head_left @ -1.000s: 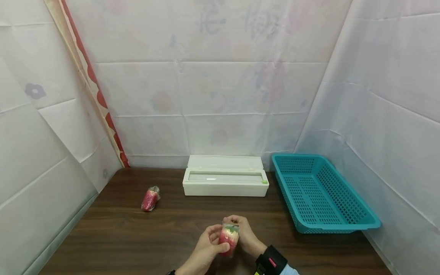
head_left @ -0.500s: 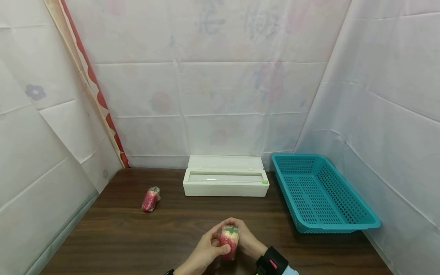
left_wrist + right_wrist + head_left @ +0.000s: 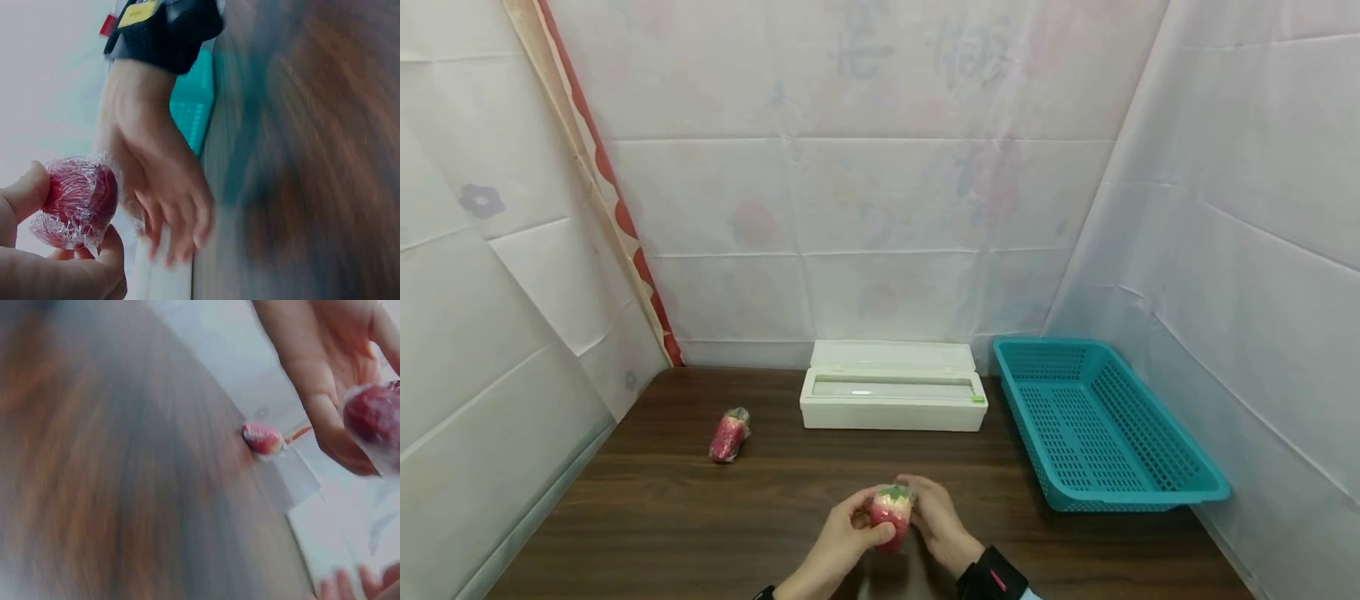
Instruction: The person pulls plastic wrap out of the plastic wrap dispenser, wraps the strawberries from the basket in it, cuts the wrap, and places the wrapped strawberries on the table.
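A red strawberry (image 3: 891, 518) with a cream top and green leaves is wrapped in clear film. My left hand (image 3: 842, 533) holds it between thumb and fingers, low in the middle of the head view. In the left wrist view the wrapped strawberry (image 3: 82, 200) shows crinkled film and a loose edge of it. Close to its right side is my right hand (image 3: 942, 525), fingers extended and relaxed, not gripping. Whether its fingertips touch the film is unclear. A second wrapped strawberry (image 3: 729, 435) lies on the table at the left.
A white film dispenser box (image 3: 891, 414) with its lid raised stands at the back of the brown wooden table (image 3: 700, 517). To the right is a teal perforated basket (image 3: 1051, 492). White cloth (image 3: 880, 192) hangs behind and on both sides.
The left hand has shifted slightly left and up with the strawberry. My right hand has drawn away from the top of the strawberry, its fingers straightening.
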A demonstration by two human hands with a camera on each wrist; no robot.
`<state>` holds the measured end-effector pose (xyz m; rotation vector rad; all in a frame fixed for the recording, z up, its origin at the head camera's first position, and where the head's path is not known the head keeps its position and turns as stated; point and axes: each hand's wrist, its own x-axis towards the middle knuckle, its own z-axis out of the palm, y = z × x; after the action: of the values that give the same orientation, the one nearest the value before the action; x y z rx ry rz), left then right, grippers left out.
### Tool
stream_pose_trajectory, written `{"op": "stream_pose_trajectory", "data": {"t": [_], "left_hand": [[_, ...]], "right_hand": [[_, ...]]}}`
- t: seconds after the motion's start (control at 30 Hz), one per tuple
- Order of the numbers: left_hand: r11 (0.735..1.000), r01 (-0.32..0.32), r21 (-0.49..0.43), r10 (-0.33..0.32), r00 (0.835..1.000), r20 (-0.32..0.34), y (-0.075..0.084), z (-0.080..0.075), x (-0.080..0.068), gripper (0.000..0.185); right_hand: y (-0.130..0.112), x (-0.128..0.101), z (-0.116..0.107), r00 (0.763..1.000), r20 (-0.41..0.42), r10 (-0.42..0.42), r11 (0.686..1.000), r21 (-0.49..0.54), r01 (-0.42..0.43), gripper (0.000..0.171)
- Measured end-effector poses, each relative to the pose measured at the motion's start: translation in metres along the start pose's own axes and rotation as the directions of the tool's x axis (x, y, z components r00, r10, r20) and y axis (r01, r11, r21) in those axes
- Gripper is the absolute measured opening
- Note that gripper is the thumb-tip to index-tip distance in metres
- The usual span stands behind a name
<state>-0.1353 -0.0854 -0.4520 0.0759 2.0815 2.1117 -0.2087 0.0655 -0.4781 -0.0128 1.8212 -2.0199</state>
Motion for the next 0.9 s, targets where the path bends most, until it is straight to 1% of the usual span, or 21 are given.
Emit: {"op": "stream_pose_trajectory", "data": {"t": [0.03, 0.07, 0.1, 0.17, 0.23, 0.3, 0.33, 0.43, 0.5, 0.57, 0.67, 0.77, 0.87, 0.9], "left_hand": [[1.000, 0.008, 0.020, -0.007, 1.000, -0.018, 0.001, -0.001, 0.000, 0.066], [0.999, 0.012, 0.046, -0.010, 0.999, -0.039, 0.001, -0.002, 0.000, 0.067], [0.998, 0.016, 0.065, -0.013, 0.998, -0.057, 0.001, -0.004, 0.000, 0.068], [0.994, 0.016, 0.104, -0.006, 0.996, -0.092, 0.001, -0.006, 0.001, 0.068], [0.994, 0.005, 0.109, 0.007, 0.994, -0.112, 0.001, -0.007, 0.002, 0.067], [0.996, -0.010, 0.094, 0.022, 0.992, -0.127, 0.001, -0.007, 0.004, 0.066], [0.996, -0.017, 0.086, 0.029, 0.990, -0.137, 0.002, -0.007, 0.004, 0.065], [0.998, -0.028, 0.056, 0.037, 0.985, -0.169, 0.001, -0.007, 0.007, 0.065], [0.999, -0.022, 0.045, 0.030, 0.982, -0.186, 0.000, -0.007, 0.008, 0.065], [0.999, -0.014, 0.028, 0.020, 0.980, -0.199, -0.001, -0.007, 0.009, 0.065], [1.000, -0.015, 0.003, 0.015, 0.976, -0.217, -0.002, -0.007, 0.010, 0.066], [1.000, -0.023, -0.006, 0.021, 0.971, -0.238, -0.002, -0.008, 0.011, 0.066], [0.999, -0.022, -0.024, 0.016, 0.977, -0.213, 0.000, -0.011, 0.012, 0.067], [0.999, -0.019, -0.048, 0.009, 0.981, -0.193, 0.001, -0.012, 0.013, 0.066]], "right_hand": [[-0.003, -0.001, 0.000, 0.998, -0.027, -0.063, 0.996, -0.057, 0.062, 0.041], [-0.006, -0.002, -0.001, 0.992, -0.032, -0.124, 0.987, -0.106, 0.120, 0.049], [-0.009, -0.004, 0.000, 0.984, -0.015, -0.179, 0.974, -0.143, 0.175, 0.056], [-0.016, -0.008, 0.002, 0.961, 0.072, -0.266, 0.944, -0.183, 0.274, 0.066], [-0.020, -0.014, 0.006, 0.940, 0.173, -0.292, 0.930, -0.177, 0.322, 0.071], [-0.022, -0.019, 0.010, 0.929, 0.244, -0.280, 0.933, -0.157, 0.322, 0.073], [-0.022, -0.022, 0.012, 0.927, 0.265, -0.266, 0.937, -0.152, 0.313, 0.073], [-0.020, -0.028, 0.017, 0.927, 0.293, -0.234, 0.952, -0.127, 0.280, 0.075], [-0.018, -0.030, 0.018, 0.924, 0.308, -0.227, 0.956, -0.112, 0.272, 0.076], [-0.015, -0.032, 0.019, 0.914, 0.335, -0.228, 0.961, -0.073, 0.266, 0.071], [-0.010, -0.032, 0.018, 0.906, 0.352, -0.236, 0.964, -0.031, 0.264, 0.066], [-0.006, -0.030, 0.018, 0.910, 0.315, -0.269, 0.956, -0.025, 0.292, 0.069], [-0.005, -0.029, 0.019, 0.925, 0.235, -0.297, 0.947, -0.048, 0.316, 0.069], [-0.005, -0.029, 0.020, 0.930, 0.213, -0.299, 0.948, -0.048, 0.316, 0.069]]}}
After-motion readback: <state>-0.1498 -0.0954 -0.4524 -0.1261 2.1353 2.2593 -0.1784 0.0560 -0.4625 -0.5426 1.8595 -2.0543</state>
